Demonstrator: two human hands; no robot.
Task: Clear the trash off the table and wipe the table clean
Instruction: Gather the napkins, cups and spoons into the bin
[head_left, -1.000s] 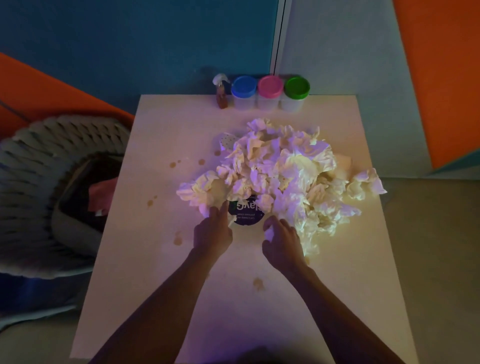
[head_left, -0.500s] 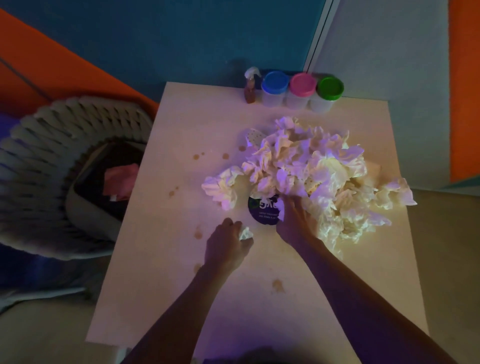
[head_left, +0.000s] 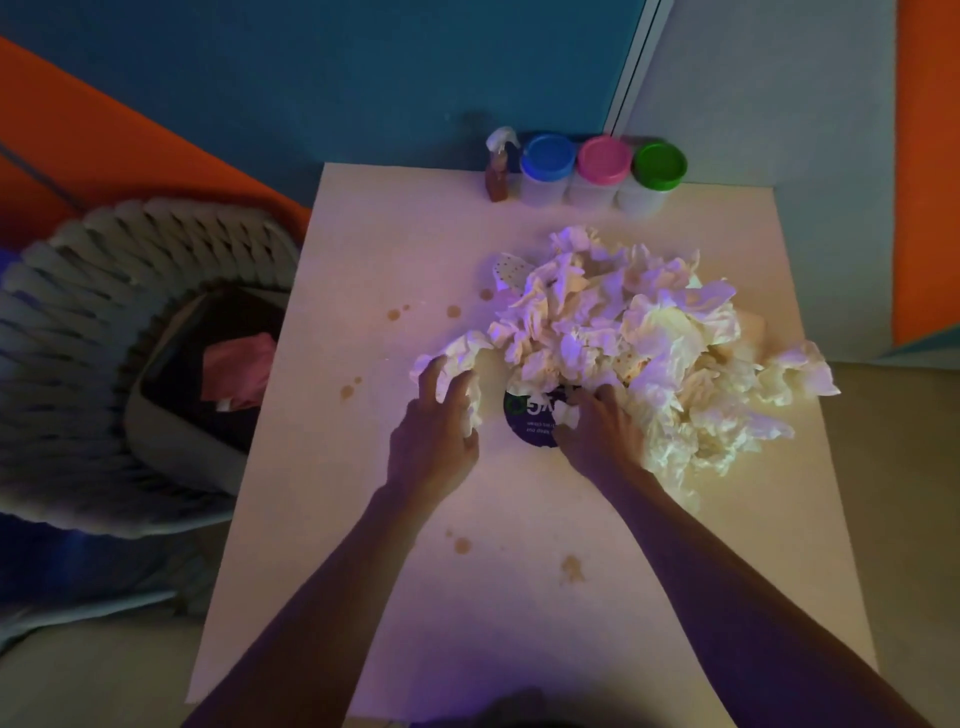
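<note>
A big heap of crumpled white paper tissues (head_left: 634, 343) covers the right middle of the pale table (head_left: 363, 249). A dark round lid with print (head_left: 530, 418) peeks out at the heap's near edge. My left hand (head_left: 436, 431) grips the crumpled tissue at the heap's left end. My right hand (head_left: 597, 431) closes on a small tissue wad beside the lid, at the heap's front. Brown stains (head_left: 452, 312) dot the tabletop left of the heap, and more stains (head_left: 571, 566) lie nearer to me.
A small spray bottle (head_left: 498, 166) and three tubs with blue (head_left: 548, 158), pink (head_left: 604, 161) and green (head_left: 660, 166) lids line the far edge. Left of the table a woven basket (head_left: 78, 312) holds a dark bin (head_left: 176, 431) with a pink cloth (head_left: 239, 371).
My left hand moved forward from the bare tabletop to the heap's left end and took hold of tissue. My right hand stayed at the lid. The camera view shifted slightly.
</note>
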